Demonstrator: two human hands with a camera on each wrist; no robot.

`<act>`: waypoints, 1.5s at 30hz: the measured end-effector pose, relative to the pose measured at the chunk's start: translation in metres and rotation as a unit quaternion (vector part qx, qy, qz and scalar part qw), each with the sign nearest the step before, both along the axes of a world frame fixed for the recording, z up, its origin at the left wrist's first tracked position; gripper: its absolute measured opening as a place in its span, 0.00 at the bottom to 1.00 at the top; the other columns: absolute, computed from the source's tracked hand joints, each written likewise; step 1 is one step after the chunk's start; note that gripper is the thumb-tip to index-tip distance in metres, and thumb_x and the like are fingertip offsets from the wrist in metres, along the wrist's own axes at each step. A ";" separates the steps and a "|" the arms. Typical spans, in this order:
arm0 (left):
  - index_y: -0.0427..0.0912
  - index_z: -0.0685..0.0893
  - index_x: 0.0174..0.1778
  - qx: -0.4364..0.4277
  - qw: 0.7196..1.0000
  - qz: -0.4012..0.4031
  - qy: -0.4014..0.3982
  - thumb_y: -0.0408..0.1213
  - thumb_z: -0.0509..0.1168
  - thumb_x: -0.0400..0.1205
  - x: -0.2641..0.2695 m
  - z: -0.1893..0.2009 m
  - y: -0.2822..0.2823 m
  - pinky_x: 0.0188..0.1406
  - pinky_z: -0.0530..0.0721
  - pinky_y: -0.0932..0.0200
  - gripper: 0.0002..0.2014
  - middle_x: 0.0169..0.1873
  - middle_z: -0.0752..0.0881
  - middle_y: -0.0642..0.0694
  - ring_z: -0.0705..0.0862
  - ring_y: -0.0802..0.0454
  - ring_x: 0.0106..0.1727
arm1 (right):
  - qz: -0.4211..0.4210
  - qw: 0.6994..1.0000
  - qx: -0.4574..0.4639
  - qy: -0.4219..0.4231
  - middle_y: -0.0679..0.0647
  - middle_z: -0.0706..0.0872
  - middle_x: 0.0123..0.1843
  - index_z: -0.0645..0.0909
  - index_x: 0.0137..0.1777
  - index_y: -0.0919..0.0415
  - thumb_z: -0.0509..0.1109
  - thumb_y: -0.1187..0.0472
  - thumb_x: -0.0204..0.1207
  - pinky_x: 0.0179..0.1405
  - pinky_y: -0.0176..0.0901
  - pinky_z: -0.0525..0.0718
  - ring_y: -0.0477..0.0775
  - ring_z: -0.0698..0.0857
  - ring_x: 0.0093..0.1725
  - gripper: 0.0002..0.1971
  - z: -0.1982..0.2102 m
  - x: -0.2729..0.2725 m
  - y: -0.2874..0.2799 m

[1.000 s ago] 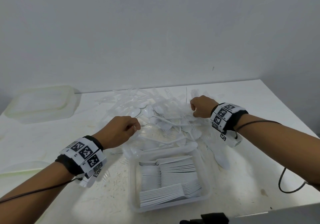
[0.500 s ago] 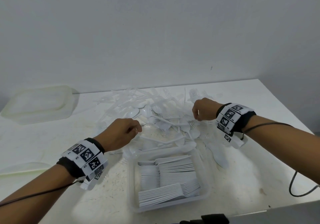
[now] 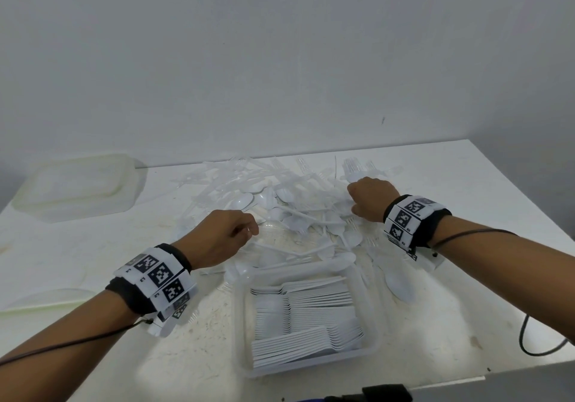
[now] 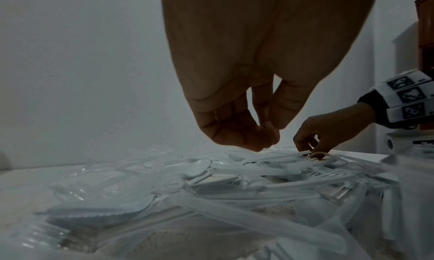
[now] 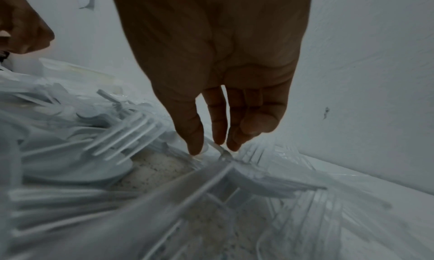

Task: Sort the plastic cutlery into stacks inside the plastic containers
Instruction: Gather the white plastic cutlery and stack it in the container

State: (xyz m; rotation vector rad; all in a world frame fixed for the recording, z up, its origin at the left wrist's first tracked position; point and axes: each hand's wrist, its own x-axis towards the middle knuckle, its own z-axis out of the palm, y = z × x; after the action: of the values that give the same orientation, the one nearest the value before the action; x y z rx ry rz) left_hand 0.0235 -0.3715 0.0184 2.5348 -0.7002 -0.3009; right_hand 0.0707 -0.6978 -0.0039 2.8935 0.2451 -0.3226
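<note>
A heap of white and clear plastic cutlery point(image 3: 280, 202) covers the middle of the table. In front of it stands a clear container point(image 3: 242, 324) holding neat rows of white spoons point(image 3: 311, 302) and a lower row point(image 3: 305, 345). My left hand point(image 3: 249, 230) hovers over the heap's near left side, fingers curled; in the left wrist view its fingertips point(image 4: 263, 143) pinch a thin clear piece. My right hand point(image 3: 353, 198) reaches down into the heap's far right part. In the right wrist view its thumb and fingers point(image 5: 195, 145) close around a clear fork point(image 5: 223, 152).
A cloudy plastic container point(image 3: 77, 187) lies upside down at the back left. A flat lid point(image 3: 46, 300) sits at the left edge. One loose white spoon point(image 3: 399, 286) lies right of the clear container. A black cable point(image 3: 535, 348) hangs over the front right edge. The wall stands just behind the heap.
Both hands have stayed almost in place over the heap. The right wrist has drifted slightly right, and its fingers have dipped into the forks.
</note>
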 end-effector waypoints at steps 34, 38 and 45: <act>0.48 0.78 0.68 0.069 0.996 -0.052 0.018 0.36 0.61 0.85 0.035 -0.002 -0.038 0.45 0.70 0.65 0.15 0.41 0.84 0.49 0.78 0.56 0.40 | -0.051 0.937 0.331 0.101 0.53 0.90 0.35 0.87 0.43 0.63 0.65 0.69 0.76 0.25 0.37 0.81 0.50 0.84 0.30 0.08 0.034 0.004 0.028; 0.48 0.78 0.68 0.103 0.993 -0.036 0.038 0.38 0.59 0.85 0.052 -0.009 -0.069 0.57 0.77 0.57 0.15 0.56 0.85 0.44 0.82 0.46 0.56 | -0.024 0.962 0.270 0.028 0.46 0.83 0.30 0.86 0.41 0.61 0.76 0.67 0.70 0.38 0.39 0.82 0.50 0.83 0.35 0.03 0.034 0.000 0.015; 0.42 0.80 0.48 0.195 0.980 0.023 0.002 0.46 0.57 0.86 0.068 -0.021 -0.099 0.50 0.79 0.53 0.12 0.53 0.84 0.43 0.81 0.42 0.54 | -0.004 0.976 0.212 0.044 0.51 0.76 0.28 0.71 0.26 0.60 0.71 0.59 0.77 0.33 0.42 0.71 0.48 0.73 0.29 0.20 0.016 -0.012 0.007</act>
State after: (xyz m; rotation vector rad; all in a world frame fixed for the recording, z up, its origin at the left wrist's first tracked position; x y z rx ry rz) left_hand 0.0913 -0.4701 -0.0030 2.9143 -0.6298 -0.4672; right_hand 0.0590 -0.6908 0.0119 3.3047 0.3572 -0.4489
